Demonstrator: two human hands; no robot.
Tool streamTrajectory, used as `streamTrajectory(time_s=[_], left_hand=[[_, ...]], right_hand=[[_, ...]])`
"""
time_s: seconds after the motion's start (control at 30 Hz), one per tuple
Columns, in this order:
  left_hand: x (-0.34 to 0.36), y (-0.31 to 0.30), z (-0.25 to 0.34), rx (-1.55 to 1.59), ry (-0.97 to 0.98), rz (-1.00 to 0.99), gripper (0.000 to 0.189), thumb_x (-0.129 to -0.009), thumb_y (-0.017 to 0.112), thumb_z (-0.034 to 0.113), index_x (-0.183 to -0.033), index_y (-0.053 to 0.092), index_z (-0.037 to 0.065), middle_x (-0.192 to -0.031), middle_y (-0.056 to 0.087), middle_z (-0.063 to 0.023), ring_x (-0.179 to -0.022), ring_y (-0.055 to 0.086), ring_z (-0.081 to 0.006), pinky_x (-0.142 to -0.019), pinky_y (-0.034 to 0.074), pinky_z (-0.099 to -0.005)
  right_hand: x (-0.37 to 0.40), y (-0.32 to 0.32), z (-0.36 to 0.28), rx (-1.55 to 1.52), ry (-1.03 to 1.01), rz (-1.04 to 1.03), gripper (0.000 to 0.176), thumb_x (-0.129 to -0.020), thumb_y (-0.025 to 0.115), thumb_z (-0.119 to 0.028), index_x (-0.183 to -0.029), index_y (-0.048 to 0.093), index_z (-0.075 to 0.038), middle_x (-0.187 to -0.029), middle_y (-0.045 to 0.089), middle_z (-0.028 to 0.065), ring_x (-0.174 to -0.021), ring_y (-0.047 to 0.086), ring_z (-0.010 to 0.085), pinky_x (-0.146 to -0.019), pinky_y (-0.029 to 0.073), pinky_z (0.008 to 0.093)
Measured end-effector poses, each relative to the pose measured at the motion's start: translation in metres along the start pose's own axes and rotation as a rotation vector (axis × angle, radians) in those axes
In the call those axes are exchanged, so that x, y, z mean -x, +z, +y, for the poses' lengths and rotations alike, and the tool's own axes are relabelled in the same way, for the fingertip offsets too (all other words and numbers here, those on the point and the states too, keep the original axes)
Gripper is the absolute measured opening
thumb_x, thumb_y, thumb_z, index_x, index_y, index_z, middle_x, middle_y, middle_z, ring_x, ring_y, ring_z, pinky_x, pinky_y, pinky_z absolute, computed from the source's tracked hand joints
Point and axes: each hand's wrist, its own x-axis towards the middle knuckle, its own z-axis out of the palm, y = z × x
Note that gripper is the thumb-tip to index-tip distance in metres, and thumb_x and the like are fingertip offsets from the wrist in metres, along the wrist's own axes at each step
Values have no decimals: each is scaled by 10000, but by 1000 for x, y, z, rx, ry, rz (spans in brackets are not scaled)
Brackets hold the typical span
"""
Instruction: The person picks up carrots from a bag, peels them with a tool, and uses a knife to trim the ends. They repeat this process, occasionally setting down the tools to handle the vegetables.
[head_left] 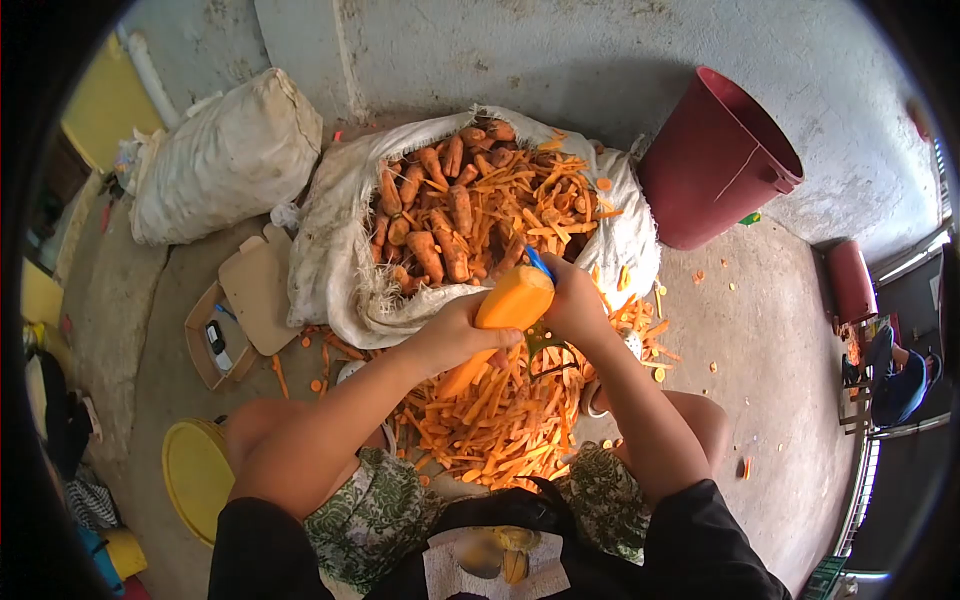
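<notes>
My left hand (pixel 462 328) is wrapped around a thick, peeled orange carrot (pixel 520 297), held tilted above the floor between my knees. Close on its right, my right hand (pixel 577 308) is closed on a blue peeler (pixel 538 262); most of that tool is hidden by the fingers, so its blade cannot be made out. Below both hands lies a heap of orange peelings (pixel 490 440). Just beyond them an opened white sack (pixel 335 265) holds many unpeeled carrots (pixel 440 245), with loose peel strips (pixel 555 200) over its right side.
A tall dark red bin (pixel 690 170) stands by the wall at right. A full white sack (pixel 225 160) leans at back left. Nearer are an open cardboard box (pixel 205 355) with small items and a yellow bucket (pixel 195 480). Carrot scraps dot the floor; another person (pixel 895 375) is far right.
</notes>
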Motion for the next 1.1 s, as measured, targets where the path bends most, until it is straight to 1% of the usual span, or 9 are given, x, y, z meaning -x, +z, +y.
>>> streamTrajectory(time_s=[0.13, 0.2, 0.23, 0.27, 0.33, 0.5, 0.67, 0.9, 1.1], left_hand=[[-3, -6, 6, -199, 117, 147, 339, -764, 613, 111, -1058, 482, 4, -823, 572, -69, -667, 610, -123, -628, 499, -263], [-6, -13, 5, -347, 150, 369, 385, -727, 623, 113, -1064, 477, -1, -813, 603, -108, -702, 628, -171, -651, 497, -294], [-11, -19, 1, -560, 257, 461, 399, -703, 627, 110, -1054, 476, -8, -818, 615, -151, -723, 631, -240, -667, 485, -338], [-12, -22, -1, -562, 255, 463, 399, -703, 627, 110, -1054, 476, -8, -818, 615, -151, -723, 631, -240, -667, 485, -338], [-9, -20, 6, -696, 226, 539, 363, -702, 619, 98, -1020, 488, -15, -835, 616, -173, -751, 622, -301, -670, 468, -375], [-14, -20, -4, -742, 225, 563, 399, -700, 643, 103, -1050, 495, -18, -845, 612, -168, -750, 614, -293, -667, 468, -355], [-10, -18, 1, -807, 280, 583, 403, -695, 644, 97, -1051, 497, -19, -796, 612, -189, -722, 612, -320, -635, 473, -357], [-11, -18, 4, -848, 337, 659, 314, -698, 633, 71, -972, 520, -32, -758, 602, -200, -681, 606, -333, -591, 466, -362], [-10, -18, -5, -976, 412, 698, 277, -689, 626, 73, -933, 522, -7, -720, 602, -175, -674, 602, -332, -581, 474, -384]], right_hand=[[2, -6, -4, 60, 131, 10, 209, -759, 578, -146, -928, 575, -22, -686, 585, 205, -662, 587, 353, -601, 455, 395], [8, -5, -6, 130, 79, 46, 206, -767, 566, -139, -945, 576, -36, -668, 585, 193, -640, 585, 350, -590, 449, 412], [12, -6, -13, 124, 100, 11, 205, -770, 567, -141, -952, 574, -46, -660, 584, 185, -632, 583, 353, -587, 451, 419], [14, -4, -16, 121, 100, 9, 205, -770, 567, -141, -952, 574, -46, -660, 584, 185, -632, 583, 353, -587, 451, 419], [18, -1, -20, 162, 73, -18, 187, -769, 564, -133, -935, 573, -47, -657, 582, 186, -633, 582, 356, -586, 455, 423], [16, 8, -11, 165, 32, 31, 161, -762, 569, -138, -881, 546, -32, -640, 569, 193, -631, 573, 367, -575, 448, 440], [16, 3, -15, 167, 39, -43, 180, -765, 563, -138, -896, 536, -17, -642, 567, 196, -630, 570, 371, -575, 445, 444], [20, 8, -16, 172, 18, -33, 199, -766, 558, -131, -928, 553, -16, -648, 571, 198, -640, 575, 367, -589, 452, 440], [13, 16, 0, 195, 108, -11, 168, -751, 553, -113, -882, 556, -8, -684, 578, 212, -674, 573, 377, -613, 451, 442]])
